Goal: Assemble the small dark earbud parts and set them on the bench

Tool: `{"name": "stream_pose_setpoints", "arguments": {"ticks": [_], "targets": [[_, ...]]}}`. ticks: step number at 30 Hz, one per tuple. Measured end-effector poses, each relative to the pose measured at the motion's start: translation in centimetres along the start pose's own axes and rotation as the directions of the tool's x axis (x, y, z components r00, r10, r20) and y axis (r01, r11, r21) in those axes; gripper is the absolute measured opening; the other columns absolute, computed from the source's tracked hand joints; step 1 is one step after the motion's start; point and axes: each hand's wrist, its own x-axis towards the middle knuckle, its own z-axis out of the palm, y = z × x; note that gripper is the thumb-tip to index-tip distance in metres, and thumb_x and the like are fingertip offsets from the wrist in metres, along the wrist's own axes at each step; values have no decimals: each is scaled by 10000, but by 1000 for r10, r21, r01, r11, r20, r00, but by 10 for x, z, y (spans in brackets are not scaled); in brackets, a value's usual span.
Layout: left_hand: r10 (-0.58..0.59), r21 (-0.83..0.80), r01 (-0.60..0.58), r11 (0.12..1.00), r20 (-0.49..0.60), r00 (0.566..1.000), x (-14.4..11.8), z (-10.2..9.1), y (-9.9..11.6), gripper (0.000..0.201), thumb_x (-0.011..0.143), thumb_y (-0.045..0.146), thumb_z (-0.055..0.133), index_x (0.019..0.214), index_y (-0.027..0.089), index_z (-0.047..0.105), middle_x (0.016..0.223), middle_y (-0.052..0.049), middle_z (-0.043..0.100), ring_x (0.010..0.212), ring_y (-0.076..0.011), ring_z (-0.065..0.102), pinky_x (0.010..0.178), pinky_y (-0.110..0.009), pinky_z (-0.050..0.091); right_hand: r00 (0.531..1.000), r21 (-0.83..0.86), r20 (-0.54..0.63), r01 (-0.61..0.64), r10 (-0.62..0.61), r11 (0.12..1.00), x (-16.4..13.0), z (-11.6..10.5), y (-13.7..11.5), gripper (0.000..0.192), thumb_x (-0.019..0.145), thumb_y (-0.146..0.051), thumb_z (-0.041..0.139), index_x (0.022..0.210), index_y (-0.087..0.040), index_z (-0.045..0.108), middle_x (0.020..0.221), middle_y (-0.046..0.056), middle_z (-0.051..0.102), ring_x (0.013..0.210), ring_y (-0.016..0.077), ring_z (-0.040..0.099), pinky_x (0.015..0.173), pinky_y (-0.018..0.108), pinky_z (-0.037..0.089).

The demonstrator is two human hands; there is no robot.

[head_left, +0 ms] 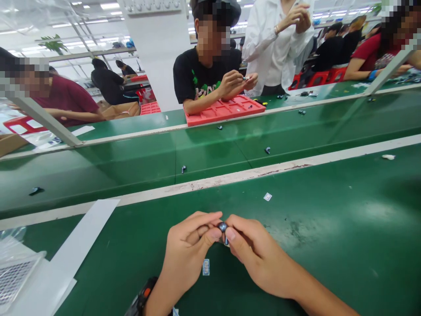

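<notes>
The foreground is filled by a green workbench (pixel 332 259), beyond which a green conveyor belt (pixel 141 156) is bordered by pale rails. Behind these a white pillar (pixel 154 61) is seen, and to its right a co-worker in a white shirt (pixel 259 39) is partly cut off by the top edge. Across the belt, a small piece is held in both hands by a co-worker in a black T-shirt (pixel 182 72), by whose forearm a red plastic tray (pixel 226 112) is overlapped. At the left of the near bench, a long strip of white paper (pixel 79 241) is laid slantwise. At the centre, above the bench, a dark blue, glossy stemmed earbud (pixel 222 227) is pinched between the fingertips of the left hand (pixel 187 250) and the right hand (pixel 258 256), its rounded head uppermost and its stem pointed down. A black wristwatch (pixel 141 300) with an orange detail is worn on the left wrist. Loose dark earbuds (pixel 267 150) are scattered, well apart, along the belt. Just beside the left hand, a small blue-bordered label (pixel 206 267) is seen on the bench; another small label (pixel 267 197) is placed farther off, near the rail.
</notes>
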Motion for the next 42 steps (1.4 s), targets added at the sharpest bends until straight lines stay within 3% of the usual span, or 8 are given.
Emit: {"name": "stream_pose_setpoints", "arguments": {"ticks": [5, 9, 16, 22, 26, 32, 36, 42], "targets": [[5, -11, -5, 1000, 9, 1000, 0, -2, 0, 192, 787, 83, 758, 874, 232, 843, 832, -50, 769, 716, -127, 721, 634, -132, 592, 996, -61, -50, 66, -69, 996, 0, 0, 0, 342, 1041, -334, 365, 717, -225, 355, 641, -58, 343, 571, 120, 314, 532, 279, 273], [-33, -49, 34, 998, 19, 999, 1, -2, 0, 177, 774, 106, 776, 872, 236, 846, 809, -49, 764, 680, -118, 714, 601, -124, 578, 998, 0, -38, 43, -43, 999, -1, 1, 1, 361, 1039, -370, 368, 708, -227, 355, 634, -58, 333, 560, 119, 296, 506, 278, 257], [-143, -112, 153, 982, 92, 985, 2, -6, 0, 104, 798, 219, 789, 886, 226, 846, 848, -72, 733, 699, -134, 684, 626, -194, 568, 997, 41, -61, 39, -37, 998, -2, 1, 3, 383, 1038, -390, 392, 699, -212, 401, 622, -57, 341, 556, 113, 303, 508, 269, 260], [-235, -328, 266, 906, 131, 963, 1, -5, -5, 87, 748, 252, 846, 826, 214, 844, 806, -45, 692, 690, -118, 647, 635, -212, 541, 999, 221, -22, -23, 29, 975, -3, 4, 8, 391, 1029, -457, 418, 728, -210, 446, 583, -74, 340, 510, 101, 263, 462, 256, 223], [-246, -382, 279, 881, 134, 960, 0, -2, -11, 95, 710, 254, 873, 787, 211, 837, 766, -38, 689, 682, -139, 666, 647, -257, 549, 999, 153, -54, 0, 9, 988, -2, 6, 10, 416, 1038, -469, 385, 708, -215, 410, 610, -66, 328, 534, 108, 276, 477, 260, 231], [-194, -302, 200, 932, 51, 980, -1, 2, -19, 64, 718, 223, 862, 780, 220, 844, 771, -44, 700, 662, -120, 650, 592, -213, 528, 993, 51, -110, 38, -32, 998, 0, 9, 12, 443, 1042, -456, 362, 668, -219, 361, 607, -62, 313, 550, 114, 280, 499, 267, 240], [-14, -31, 13, 999, -25, 1000, -4, 4, -18, 106, 780, 160, 790, 842, 226, 847, 744, -59, 727, 631, -144, 655, 551, -226, 528, 989, 120, -146, 33, -15, 992, 3, 10, 16, 469, 1028, -487, 385, 643, -217, 378, 581, -62, 328, 526, 108, 262, 481, 261, 237], [245, 249, -223, 942, -62, 967, -7, 8, -15, 251, 839, 78, 694, 981, 239, 825, 789, -43, 760, 656, -143, 688, 571, -206, 545, 984, 214, -176, 8, 31, 977, 7, 13, 18, 485, 997, -536, 439, 639, -209, 419, 559, -70, 337, 490, 94, 267, 462, 244, 245]]}}
